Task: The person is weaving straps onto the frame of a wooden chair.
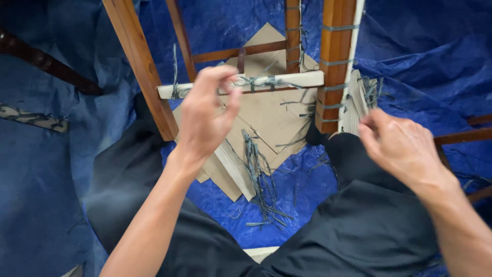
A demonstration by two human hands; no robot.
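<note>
At the bottom of the head view, dark trousers (359,231) over both knees, person seated on a blue tarp (420,56). Between the legs a loose heap of grey-blue cord scraps (259,179) lying on stacked cardboard sheets (266,113); a pale wood strip (236,166) sits among them.

Left hand (207,115) raised, fingers curled, thumb and fingertips pinched at the grey-blue cord (256,81) wrapped round the pale wooden rail (302,79). Looks like it grasps the cord end, though the hand's back hides the contact. Rail's long axis runs left-right, just beyond and touching the left fingertips. Cord is knotted near the rail's middle, to the right of the left hand.

Right hand (402,146) lower and right, blurred, fingers bunched toward a pale slatted piece (353,105) and cord strands (371,90) by the right post; cannot tell whether it holds anything. Left hand is clearly nearer the rail.

Farther on: reddish-brown chair frame, left leg (141,66) slanting, right post (335,61) upright with cord bands around it, a thinner rung (241,52) behind. Dark carved furniture leg (46,61) at far left on the tarp.

No packages, labels or signs visible.
</note>
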